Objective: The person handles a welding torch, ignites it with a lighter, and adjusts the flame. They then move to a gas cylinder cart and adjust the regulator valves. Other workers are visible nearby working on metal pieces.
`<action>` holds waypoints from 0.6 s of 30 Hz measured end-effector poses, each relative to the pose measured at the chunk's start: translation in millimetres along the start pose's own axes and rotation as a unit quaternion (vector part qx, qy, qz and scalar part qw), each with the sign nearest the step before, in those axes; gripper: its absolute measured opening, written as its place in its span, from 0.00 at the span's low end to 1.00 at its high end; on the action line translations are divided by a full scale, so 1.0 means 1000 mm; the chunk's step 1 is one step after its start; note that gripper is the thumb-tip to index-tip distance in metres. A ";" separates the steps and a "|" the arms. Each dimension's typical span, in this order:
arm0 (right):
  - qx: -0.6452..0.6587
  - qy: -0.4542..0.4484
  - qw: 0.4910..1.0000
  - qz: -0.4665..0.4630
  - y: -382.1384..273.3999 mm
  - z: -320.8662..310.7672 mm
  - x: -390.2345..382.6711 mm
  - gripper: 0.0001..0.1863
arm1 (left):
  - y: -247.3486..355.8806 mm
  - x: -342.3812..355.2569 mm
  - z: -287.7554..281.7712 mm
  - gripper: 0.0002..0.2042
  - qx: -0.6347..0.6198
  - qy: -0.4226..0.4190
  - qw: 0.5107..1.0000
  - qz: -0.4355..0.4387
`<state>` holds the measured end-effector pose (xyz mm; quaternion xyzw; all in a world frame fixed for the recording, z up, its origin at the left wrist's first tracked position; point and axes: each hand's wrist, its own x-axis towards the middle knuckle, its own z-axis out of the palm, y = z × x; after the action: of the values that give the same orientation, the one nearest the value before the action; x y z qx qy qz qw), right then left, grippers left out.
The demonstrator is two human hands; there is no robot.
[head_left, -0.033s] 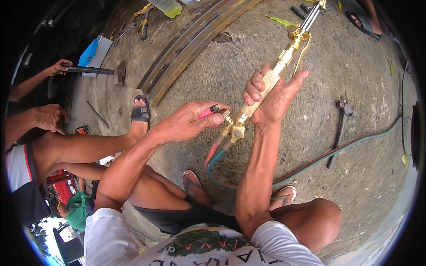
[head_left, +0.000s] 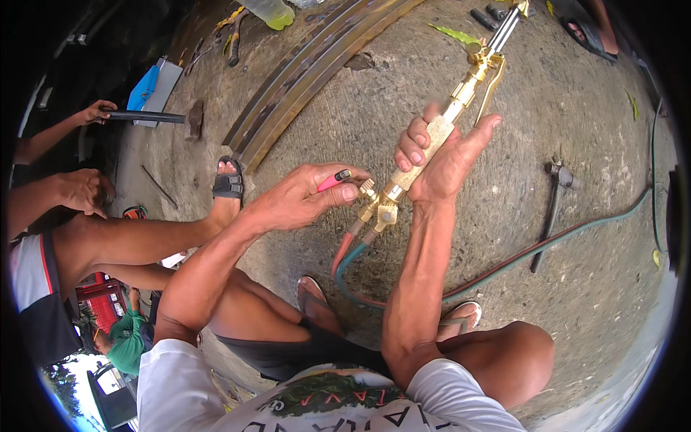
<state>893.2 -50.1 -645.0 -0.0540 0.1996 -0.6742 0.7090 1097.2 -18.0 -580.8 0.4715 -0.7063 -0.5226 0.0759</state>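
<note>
Right grip [head_left: 439,171] clasps the brass torch [head_left: 453,111], hoses [head_left: 352,257] already joined; left grip [head_left: 296,197] pinches a pink lighter [head_left: 329,183], no flame visible!

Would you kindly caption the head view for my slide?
Right grip on a golden torch, left grip on a pink lighter-like item, over concrete.

Soft daylight, dark fisheye rim

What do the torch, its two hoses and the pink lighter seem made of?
Torch: probably brass, bright yellow shine; silvery front tubes perhaps plated. Hoses: likely rubber, smooth red and green, gently curved. Lighter: probably plastic, evenly pink, smooth body.
</note>
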 end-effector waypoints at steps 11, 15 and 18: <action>-0.042 0.019 0.998 -0.030 0.001 -0.001 0.002 0.47 | -0.002 -0.001 0.000 0.19 0.066 0.032 0.996 -0.047; -0.031 0.016 0.999 -0.010 0.003 -0.006 0.006 0.49 | -0.009 0.000 -0.004 0.20 0.156 0.043 0.983 -0.090; -0.038 0.018 0.999 -0.022 0.002 -0.010 0.008 0.49 | -0.029 0.004 0.002 0.28 0.200 0.047 0.973 -0.104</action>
<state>891.9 -55.8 -656.3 -0.0731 0.2370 -0.6822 0.6878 1111.1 -19.7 -606.2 0.5717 -0.7395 -0.3528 -0.0416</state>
